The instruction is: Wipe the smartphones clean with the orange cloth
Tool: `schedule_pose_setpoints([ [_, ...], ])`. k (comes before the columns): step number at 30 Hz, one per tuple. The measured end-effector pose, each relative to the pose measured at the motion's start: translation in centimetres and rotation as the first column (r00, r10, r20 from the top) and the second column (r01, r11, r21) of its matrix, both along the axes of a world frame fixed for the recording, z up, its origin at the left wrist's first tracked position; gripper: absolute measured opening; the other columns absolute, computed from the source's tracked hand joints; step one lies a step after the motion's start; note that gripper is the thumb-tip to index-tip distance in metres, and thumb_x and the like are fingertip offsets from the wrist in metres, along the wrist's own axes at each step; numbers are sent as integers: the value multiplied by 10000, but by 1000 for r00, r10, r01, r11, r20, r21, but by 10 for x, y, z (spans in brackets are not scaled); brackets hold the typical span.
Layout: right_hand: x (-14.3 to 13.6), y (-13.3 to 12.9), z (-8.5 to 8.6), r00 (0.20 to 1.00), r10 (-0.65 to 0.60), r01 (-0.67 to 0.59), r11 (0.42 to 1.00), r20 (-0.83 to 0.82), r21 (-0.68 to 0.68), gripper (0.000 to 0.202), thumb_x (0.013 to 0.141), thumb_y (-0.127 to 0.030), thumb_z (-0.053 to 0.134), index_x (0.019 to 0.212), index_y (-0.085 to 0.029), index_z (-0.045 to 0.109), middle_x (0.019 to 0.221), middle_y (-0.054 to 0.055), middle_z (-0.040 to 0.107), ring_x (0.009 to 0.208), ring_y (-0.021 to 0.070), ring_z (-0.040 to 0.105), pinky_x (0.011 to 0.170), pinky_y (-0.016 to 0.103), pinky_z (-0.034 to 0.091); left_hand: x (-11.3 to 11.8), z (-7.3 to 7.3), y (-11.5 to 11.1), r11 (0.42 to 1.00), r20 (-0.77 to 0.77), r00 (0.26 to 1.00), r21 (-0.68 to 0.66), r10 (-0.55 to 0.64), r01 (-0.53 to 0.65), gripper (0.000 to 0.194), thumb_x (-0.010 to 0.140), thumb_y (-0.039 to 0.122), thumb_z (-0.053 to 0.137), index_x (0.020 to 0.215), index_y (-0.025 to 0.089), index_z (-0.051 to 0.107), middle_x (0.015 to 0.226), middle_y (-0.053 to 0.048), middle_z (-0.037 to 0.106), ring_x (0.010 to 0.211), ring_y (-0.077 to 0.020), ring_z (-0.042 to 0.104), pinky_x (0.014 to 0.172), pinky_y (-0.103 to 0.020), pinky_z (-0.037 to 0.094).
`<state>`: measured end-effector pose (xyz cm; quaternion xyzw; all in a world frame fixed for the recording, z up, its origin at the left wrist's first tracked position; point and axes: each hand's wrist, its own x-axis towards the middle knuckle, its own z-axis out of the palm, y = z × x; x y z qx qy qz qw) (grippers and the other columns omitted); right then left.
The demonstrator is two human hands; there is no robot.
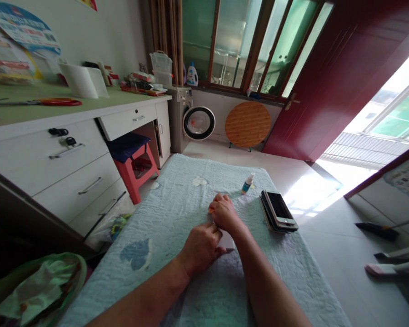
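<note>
A pale, flat, rectangular thing lies on the cloth-covered surface in front of me, largely hidden under my hands. My left hand is closed around its near part, thumb along the near edge and fingers over the top. Just beyond, my right hand presses at its far end with fingers bent together. A small orange bit shows at those fingers; what they grip is hidden. A small spray bottle with a white top stands ahead to the right. Farther right lies a stack of phones or tablets.
A light blue quilted cloth covers the surface. To the left are a white drawer desk, a pink stool and a green bin. An open washing machine and a folded round table stand at the back.
</note>
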<state>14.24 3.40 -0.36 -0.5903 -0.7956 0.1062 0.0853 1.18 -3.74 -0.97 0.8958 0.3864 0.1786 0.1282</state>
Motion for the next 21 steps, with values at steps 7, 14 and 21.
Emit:
schedule_pose_setpoints([
  [7,3,0,4,997,61,-64,995,-44,-77,206,836,-170,550,846,-213,751,985,56,603,926,182,444,835,287,318,0,0,-1,1000,-3,1000,21,19,-19,250,812,392,710,899,163,662,977,-77,681,923,-250,630,836,-361,520],
  [14,3,5,-11,995,-40,49,993,-86,109,226,870,-150,507,917,-193,724,990,75,583,937,189,460,826,267,339,0,5,-1,1000,-25,1000,7,-10,10,388,878,535,572,892,152,629,914,-87,669,883,-261,629,805,-373,517],
  [21,1,5,-4,999,-32,32,998,1,52,235,862,-151,505,933,-182,727,995,89,594,934,203,475,823,281,348,-1,4,-2,1000,-22,1000,-15,-6,6,381,870,530,585,899,153,630,938,-92,671,901,-263,631,821,-385,521],
])
